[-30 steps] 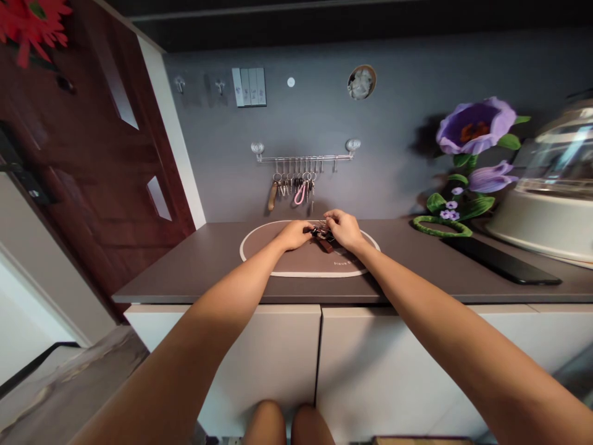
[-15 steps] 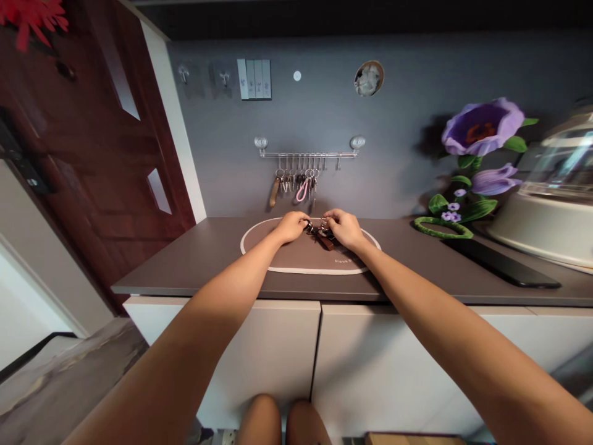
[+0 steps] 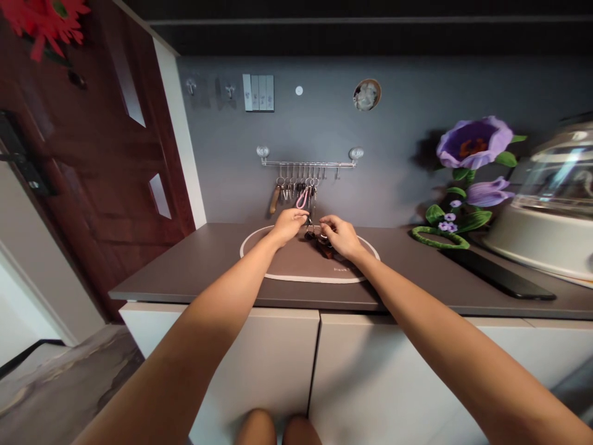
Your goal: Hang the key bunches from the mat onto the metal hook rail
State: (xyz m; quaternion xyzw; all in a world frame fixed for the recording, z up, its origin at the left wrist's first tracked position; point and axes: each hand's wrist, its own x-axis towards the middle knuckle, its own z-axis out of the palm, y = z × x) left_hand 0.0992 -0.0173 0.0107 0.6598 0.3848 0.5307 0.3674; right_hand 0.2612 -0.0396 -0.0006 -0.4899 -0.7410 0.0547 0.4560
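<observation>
Above the brown oval mat (image 3: 296,269), my left hand (image 3: 290,226) pinches a small dark key (image 3: 309,220) at its fingertips, and a metal ring with dark pieces hangs just below. My right hand (image 3: 341,237) is closed around part of a key bunch (image 3: 323,243), whose brown fob shows under the fingers. Its fingers partly hide the bunch. The two hands are a short gap apart. Behind them, a clear hook rail (image 3: 308,164) on the wall carries several keys, a tan fob (image 3: 275,200) and a pink loop (image 3: 302,198).
To the right lie a black phone (image 3: 503,275), a purple knitted flower (image 3: 475,145) with a green base and a domed appliance (image 3: 537,225). Light switches (image 3: 259,93) are on the wall. A dark red door (image 3: 115,216) stands at left. White cabinet doors (image 3: 273,358) are below.
My left hand has lifted slightly from the key bunch, a key and ring now hanging from its fingertips. My right hand stays near the bunch. The view has tilted up a little.
</observation>
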